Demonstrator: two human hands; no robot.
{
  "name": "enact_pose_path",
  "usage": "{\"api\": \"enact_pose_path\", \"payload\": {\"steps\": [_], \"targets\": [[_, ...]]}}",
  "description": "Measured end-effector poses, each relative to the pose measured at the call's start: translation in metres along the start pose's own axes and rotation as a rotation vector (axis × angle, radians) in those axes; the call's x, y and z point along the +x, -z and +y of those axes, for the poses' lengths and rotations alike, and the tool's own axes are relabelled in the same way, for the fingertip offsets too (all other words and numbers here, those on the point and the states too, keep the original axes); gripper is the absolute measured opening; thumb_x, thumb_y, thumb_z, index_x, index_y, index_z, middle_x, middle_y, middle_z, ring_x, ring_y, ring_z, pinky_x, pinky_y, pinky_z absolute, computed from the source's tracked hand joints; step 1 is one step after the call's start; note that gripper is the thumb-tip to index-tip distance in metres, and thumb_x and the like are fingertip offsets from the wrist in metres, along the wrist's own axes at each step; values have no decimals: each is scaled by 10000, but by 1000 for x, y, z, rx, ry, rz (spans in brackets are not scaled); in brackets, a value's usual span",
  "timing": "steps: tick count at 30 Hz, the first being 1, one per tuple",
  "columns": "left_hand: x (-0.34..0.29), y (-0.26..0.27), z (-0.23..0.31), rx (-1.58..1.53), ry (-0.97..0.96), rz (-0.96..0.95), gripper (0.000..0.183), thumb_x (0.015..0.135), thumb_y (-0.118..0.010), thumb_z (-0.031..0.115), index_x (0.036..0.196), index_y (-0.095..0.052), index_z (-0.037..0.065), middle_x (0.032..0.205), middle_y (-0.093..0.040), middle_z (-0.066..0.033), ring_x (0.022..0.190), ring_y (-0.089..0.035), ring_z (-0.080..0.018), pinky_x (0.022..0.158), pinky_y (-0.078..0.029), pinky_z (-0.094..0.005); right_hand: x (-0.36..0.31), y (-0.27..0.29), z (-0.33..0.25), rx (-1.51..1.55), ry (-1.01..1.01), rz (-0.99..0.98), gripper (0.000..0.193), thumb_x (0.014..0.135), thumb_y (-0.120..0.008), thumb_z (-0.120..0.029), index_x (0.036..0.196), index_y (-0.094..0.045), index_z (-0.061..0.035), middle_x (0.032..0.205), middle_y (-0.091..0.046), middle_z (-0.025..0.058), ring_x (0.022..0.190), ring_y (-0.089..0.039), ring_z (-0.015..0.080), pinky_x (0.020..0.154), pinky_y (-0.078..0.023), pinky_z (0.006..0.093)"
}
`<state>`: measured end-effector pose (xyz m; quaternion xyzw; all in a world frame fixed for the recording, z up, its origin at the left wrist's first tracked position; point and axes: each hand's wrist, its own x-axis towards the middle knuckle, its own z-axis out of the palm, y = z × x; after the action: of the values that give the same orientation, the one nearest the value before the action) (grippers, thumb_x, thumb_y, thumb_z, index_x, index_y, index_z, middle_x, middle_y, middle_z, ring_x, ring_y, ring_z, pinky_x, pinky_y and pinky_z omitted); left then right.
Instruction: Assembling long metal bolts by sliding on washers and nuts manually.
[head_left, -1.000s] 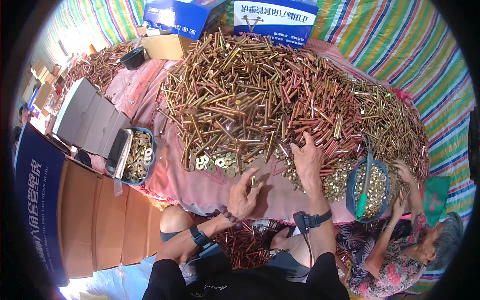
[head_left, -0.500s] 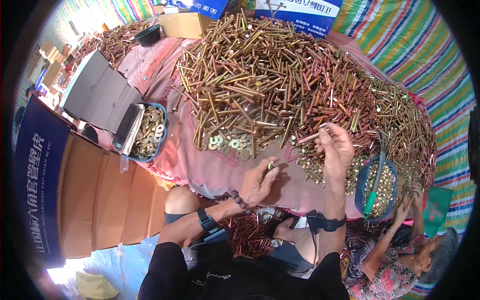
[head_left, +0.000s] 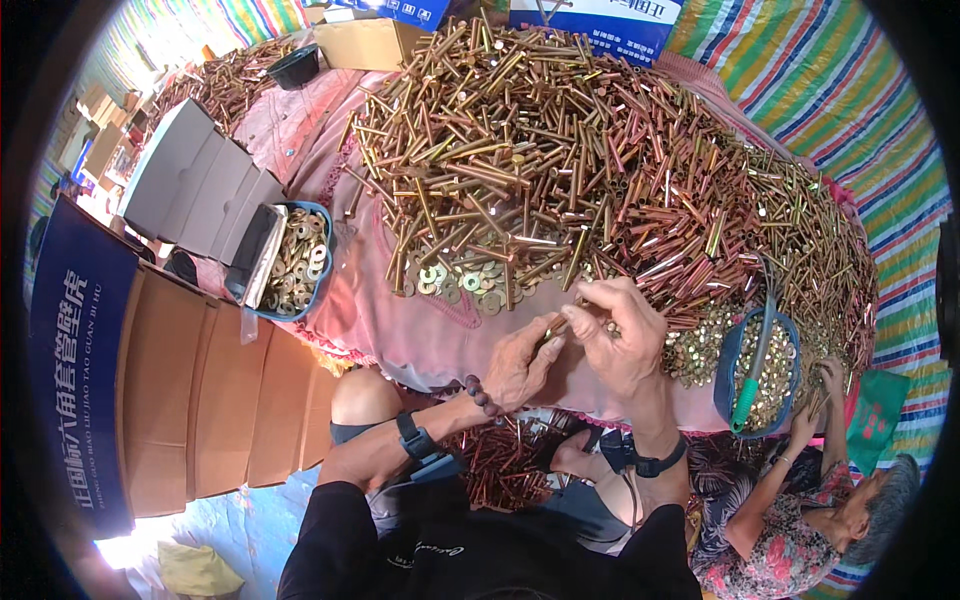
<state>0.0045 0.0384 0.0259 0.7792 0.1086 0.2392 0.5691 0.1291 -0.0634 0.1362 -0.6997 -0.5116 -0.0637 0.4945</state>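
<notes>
Over the near edge of the pink cloth, my two hands are close together with fingertips almost meeting. My left hand (head_left: 522, 364), with a beaded bracelet at the wrist, is closed in a pinch on a small brass-coloured metal piece (head_left: 549, 334); whether it is a nut or a bolt end is unclear. My right hand (head_left: 625, 335) is closed just to its right, thumb and fingers bent together; what they hold is mostly hidden. Beyond them are loose flat washers (head_left: 481, 280) and a big heap of bolts and metal sleeves (head_left: 520, 150). Small nuts (head_left: 692, 358) lie right of my right hand.
At right, a blue basket (head_left: 724, 378) of nuts holds a green-handled tool (head_left: 745, 400). Another person's hands (head_left: 822, 395) work beside it. At left are a blue tub (head_left: 328, 255) of washers, a grey box (head_left: 195, 190) and a large cardboard carton (head_left: 215, 390).
My right hand has come down and left from the edge of the bolt heap to my left hand. My left hand has shifted slightly right, still pinching its small piece.
</notes>
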Motion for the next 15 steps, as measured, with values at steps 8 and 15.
{"api": "enact_pose_path", "payload": {"steps": [8,15], "targets": [[-2,-4,-5,11,-14,13,307,1028,-604,179,1295,-585,30,1012,-686,-211,920,-691,-411,791,-546,-424,-6,1,4,75,-145,23,239,873,-809,-74,1070,-695,0,965,-696,123,754,-683,184,659,-553,298],[-2,-3,-3,3,31,-6,378,1007,-605,154,1361,-581,26,1147,-686,-235,1066,-668,-429,892,-549,-451,-11,0,4,149,-225,11,238,878,-810,-88,1071,-704,0,922,-694,108,746,-669,162,667,-546,290]]}}
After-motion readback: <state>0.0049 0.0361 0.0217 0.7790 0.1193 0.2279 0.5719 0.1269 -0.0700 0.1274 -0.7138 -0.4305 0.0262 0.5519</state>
